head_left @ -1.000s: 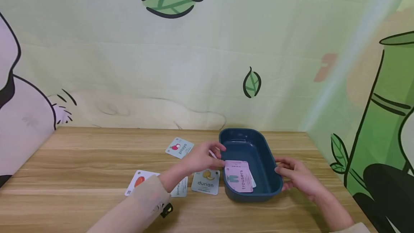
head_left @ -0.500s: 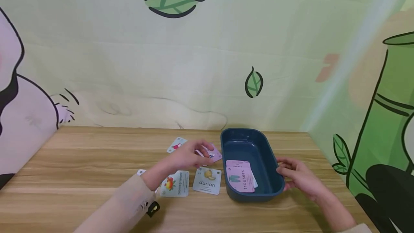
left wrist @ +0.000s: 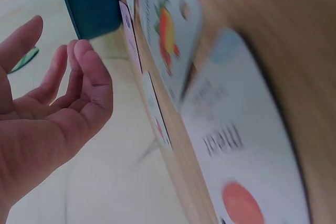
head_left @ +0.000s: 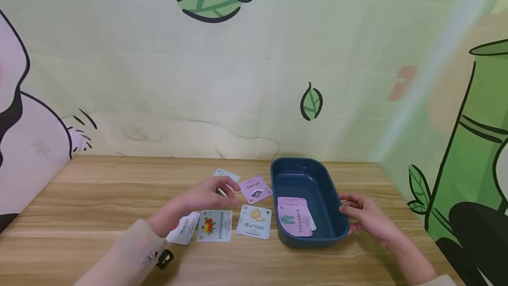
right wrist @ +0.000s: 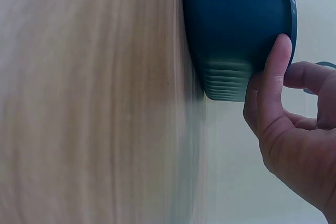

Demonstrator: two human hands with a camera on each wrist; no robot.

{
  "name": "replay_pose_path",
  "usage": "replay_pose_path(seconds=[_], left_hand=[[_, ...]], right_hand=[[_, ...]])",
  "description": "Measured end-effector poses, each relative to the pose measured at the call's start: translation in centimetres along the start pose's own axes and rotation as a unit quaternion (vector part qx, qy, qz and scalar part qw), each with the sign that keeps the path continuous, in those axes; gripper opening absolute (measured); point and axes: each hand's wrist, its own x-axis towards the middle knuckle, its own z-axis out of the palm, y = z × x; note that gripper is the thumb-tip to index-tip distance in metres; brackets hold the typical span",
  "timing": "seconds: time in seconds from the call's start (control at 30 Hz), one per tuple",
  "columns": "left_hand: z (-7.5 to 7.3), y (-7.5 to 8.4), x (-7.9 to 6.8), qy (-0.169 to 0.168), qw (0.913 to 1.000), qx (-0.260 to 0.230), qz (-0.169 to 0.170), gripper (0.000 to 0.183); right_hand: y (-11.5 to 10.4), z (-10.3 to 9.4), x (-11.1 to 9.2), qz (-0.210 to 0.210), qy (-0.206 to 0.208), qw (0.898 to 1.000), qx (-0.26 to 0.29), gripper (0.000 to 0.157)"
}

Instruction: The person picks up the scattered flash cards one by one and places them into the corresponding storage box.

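In the head view my left hand [head_left: 204, 198] hovers over the cards with loosely curled fingers and nothing between them. Partly behind it lies a pale blue card [head_left: 227, 174]; right of its fingertips is a pink "shoes" card [head_left: 255, 189]. A "meat" card [head_left: 184, 228], a "pomegranate" card [head_left: 214, 226] and a "durian" card [head_left: 254, 221] form a row in front. My right hand [head_left: 367, 217] grips the right rim of a dark blue bin [head_left: 303, 242], fingers along its outer wall in the right wrist view. Inside the bin, a pink "trousers" card [head_left: 294, 220] tops other cards.
The wooden table [head_left: 119, 189] ends at a cloth backdrop [head_left: 238, 78] printed with leaves and bamboo. The bin stands right of the loose cards, close to the "shoes" card.
My left hand has moved left from the bin's left rim, uncovering the "shoes", "pomegranate" and "meat" cards. It now partly covers the pale blue card, earlier seen as "pitoya". The right hand stays at the bin.
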Motion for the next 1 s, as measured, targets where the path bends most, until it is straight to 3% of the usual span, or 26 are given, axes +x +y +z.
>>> replay_pose_path(seconds=[0.3, 0.6, 1.0], left_hand=[[-2.1, -1.3, -2.1, -0.006, 0.9997, -0.002, -0.025, 0.036], [-3.6, -2.9, -4.2, -0.004, 0.9992, 0.02, -0.035, 0.039], [-5.4, -3.8, -6.5, 0.013, 0.9962, 0.068, -0.054, 0.045]], right_hand=[[0.0, 0.0, -0.1, 0.002, 0.001, 1.0, 0.001, 0.059], [0.1, 0.1, -0.1, 0.001, 0.001, 1.0, 0.002, 0.059], [0.0, 0.0, -0.1, -0.004, -0.002, 1.0, 0.004, 0.058]])
